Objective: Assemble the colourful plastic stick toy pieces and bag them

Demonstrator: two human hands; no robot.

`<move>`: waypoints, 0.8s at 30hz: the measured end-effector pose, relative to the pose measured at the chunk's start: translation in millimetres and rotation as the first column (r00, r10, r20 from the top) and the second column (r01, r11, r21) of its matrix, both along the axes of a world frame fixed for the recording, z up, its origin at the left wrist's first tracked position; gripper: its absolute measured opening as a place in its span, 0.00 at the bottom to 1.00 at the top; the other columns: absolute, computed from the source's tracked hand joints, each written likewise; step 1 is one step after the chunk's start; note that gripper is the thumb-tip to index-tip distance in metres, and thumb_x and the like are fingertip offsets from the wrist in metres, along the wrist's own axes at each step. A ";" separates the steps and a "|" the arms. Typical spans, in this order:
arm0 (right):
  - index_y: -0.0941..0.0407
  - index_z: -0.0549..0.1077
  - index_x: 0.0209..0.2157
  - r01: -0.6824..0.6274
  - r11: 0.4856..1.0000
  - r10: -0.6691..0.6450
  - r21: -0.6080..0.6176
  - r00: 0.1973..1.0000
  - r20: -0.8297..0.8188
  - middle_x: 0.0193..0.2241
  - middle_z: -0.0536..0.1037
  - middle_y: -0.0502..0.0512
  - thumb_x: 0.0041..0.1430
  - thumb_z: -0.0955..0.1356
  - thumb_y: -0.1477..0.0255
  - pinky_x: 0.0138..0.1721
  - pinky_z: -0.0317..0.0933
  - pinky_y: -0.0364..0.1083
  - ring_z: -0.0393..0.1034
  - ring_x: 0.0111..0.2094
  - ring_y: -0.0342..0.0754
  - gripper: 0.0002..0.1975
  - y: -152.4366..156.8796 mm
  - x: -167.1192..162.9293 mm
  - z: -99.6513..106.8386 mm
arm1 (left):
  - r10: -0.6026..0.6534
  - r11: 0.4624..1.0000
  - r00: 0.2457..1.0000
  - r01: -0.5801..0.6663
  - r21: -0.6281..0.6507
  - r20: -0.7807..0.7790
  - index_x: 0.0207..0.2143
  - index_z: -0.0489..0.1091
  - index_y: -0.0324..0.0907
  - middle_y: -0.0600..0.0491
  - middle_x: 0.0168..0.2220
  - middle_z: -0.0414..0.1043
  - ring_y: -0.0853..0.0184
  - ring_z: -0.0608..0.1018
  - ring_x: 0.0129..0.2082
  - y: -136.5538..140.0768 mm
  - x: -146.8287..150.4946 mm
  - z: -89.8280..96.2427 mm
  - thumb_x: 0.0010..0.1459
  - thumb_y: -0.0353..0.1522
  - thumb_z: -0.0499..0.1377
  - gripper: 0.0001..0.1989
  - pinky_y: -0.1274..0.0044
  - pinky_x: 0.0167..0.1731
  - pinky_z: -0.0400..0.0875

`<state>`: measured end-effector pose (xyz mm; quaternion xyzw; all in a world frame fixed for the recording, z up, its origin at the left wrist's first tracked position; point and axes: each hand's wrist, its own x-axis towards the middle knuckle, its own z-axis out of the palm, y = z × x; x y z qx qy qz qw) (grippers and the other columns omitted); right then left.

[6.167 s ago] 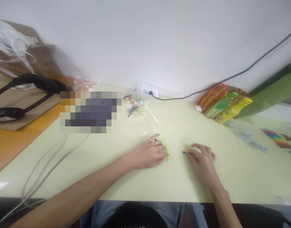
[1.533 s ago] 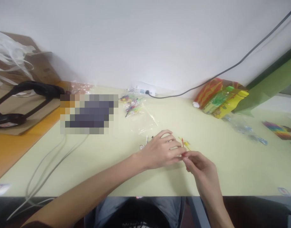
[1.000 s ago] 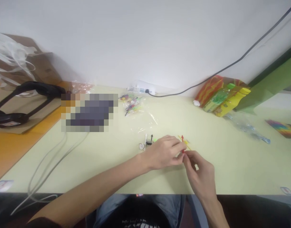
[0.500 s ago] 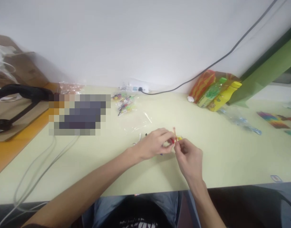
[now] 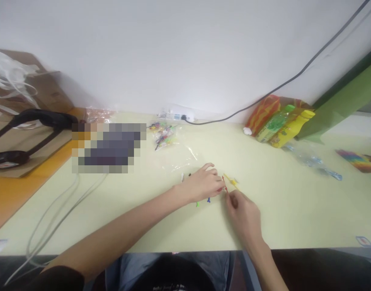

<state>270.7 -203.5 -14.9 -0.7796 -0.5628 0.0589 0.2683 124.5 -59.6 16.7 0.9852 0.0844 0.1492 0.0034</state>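
A thin red plastic piece [image 5: 224, 182] stands between my two hands. My right hand [image 5: 243, 211] is closed, with thumb and forefinger pinched at its lower end. My left hand [image 5: 203, 185] reaches over from the left, its fingers curled at another bit of red that its fingertips partly hide. Just beyond my right hand lies a yellow plastic piece [image 5: 233, 182]. A small blue piece [image 5: 209, 200] and a green piece [image 5: 197, 204] show below my left hand. On its far side are a white piece [image 5: 182, 177] and a black bit, partly covered by the wrist.
A clear bag of colourful small pieces [image 5: 165, 135] lies near the wall beside a power strip [image 5: 181, 114]. Left of it is a blurred-out dark device [image 5: 109, 147] with cables. Bottles [image 5: 291, 129] and a plastic packet [image 5: 314, 159] sit to the right.
Both hands have come down closer to the table and slightly apart. The red piece is lower, and the yellow, blue and green pieces show more. The view has shifted slightly.
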 end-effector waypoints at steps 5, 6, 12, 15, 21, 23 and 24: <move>0.52 0.62 0.24 0.009 1.000 -0.012 -0.022 0.992 -0.128 0.18 0.68 0.47 0.68 0.60 0.50 0.26 0.52 0.44 0.60 0.20 0.45 0.25 3.9 17.1 11.2 | 0.083 0.996 0.996 -0.082 0.040 -0.019 0.38 0.74 0.43 0.54 0.35 0.80 0.62 0.78 0.42 -3.3 -8.4 -9.0 0.67 0.32 0.58 0.06 0.63 0.61 0.58; 0.53 0.64 0.26 0.051 0.999 -0.051 -0.001 0.992 -0.113 0.20 0.70 0.48 0.68 0.60 0.50 0.27 0.53 0.44 0.62 0.22 0.46 0.24 4.2 23.1 12.3 | 0.099 0.994 0.995 -0.098 0.039 -0.016 0.38 0.74 0.43 0.54 0.35 0.80 0.62 0.78 0.42 -3.7 -12.1 -9.4 0.68 0.32 0.57 0.06 0.63 0.61 0.58; 0.53 0.71 0.38 0.070 0.997 -0.070 -0.022 0.997 0.012 0.38 0.77 0.60 0.65 0.63 0.53 0.35 0.58 0.49 0.70 0.40 0.56 0.18 11.0 49.8 -0.8 | 0.146 0.989 0.989 -0.146 0.015 -0.030 0.41 0.74 0.43 0.52 0.37 0.79 0.61 0.78 0.42 -5.3 -26.8 -5.0 0.67 0.35 0.60 0.06 0.61 0.63 0.57; 0.53 0.70 0.34 0.073 0.994 -0.076 -0.083 0.996 -0.035 0.36 0.76 0.58 0.66 0.62 0.58 0.36 0.58 0.49 0.70 0.37 0.55 0.14 12.3 50.4 -6.4 | 0.157 0.988 0.988 -0.156 -0.019 0.010 0.48 0.73 0.44 0.52 0.39 0.79 0.60 0.78 0.44 -6.0 -27.7 0.1 0.66 0.39 0.62 0.12 0.61 0.62 0.59; 0.53 0.69 0.32 0.173 0.985 -0.170 -0.013 0.951 -0.258 0.31 0.74 0.55 0.65 0.64 0.60 0.34 0.54 0.48 0.65 0.32 0.51 0.12 8.7 42.1 13.9 | 0.156 0.987 0.975 -0.145 -0.074 0.161 0.55 0.69 0.43 0.49 0.46 0.77 0.60 0.77 0.48 -8.3 -19.8 10.5 0.68 0.40 0.59 0.17 0.61 0.59 0.63; 0.53 0.68 0.33 0.119 0.992 -0.081 0.045 0.863 -0.498 0.27 0.69 0.51 0.66 0.65 0.58 0.32 0.53 0.47 0.60 0.28 0.48 0.14 6.3 33.7 23.9 | 0.152 0.987 0.967 -0.136 -0.087 0.206 0.57 0.67 0.43 0.49 0.49 0.76 0.60 0.76 0.49 -10.9 -14.3 14.7 0.69 0.39 0.58 0.18 0.63 0.58 0.64; 0.53 0.68 0.33 0.056 0.996 0.001 0.072 0.783 -0.622 0.25 0.66 0.49 0.66 0.65 0.57 0.30 0.52 0.46 0.57 0.27 0.46 0.15 4.9 28.1 28.4 | 0.139 0.989 0.964 -0.122 -0.090 0.228 0.58 0.67 0.43 0.48 0.50 0.76 0.60 0.76 0.50 -12.7 -11.3 17.1 0.70 0.40 0.57 0.19 0.64 0.57 0.65</move>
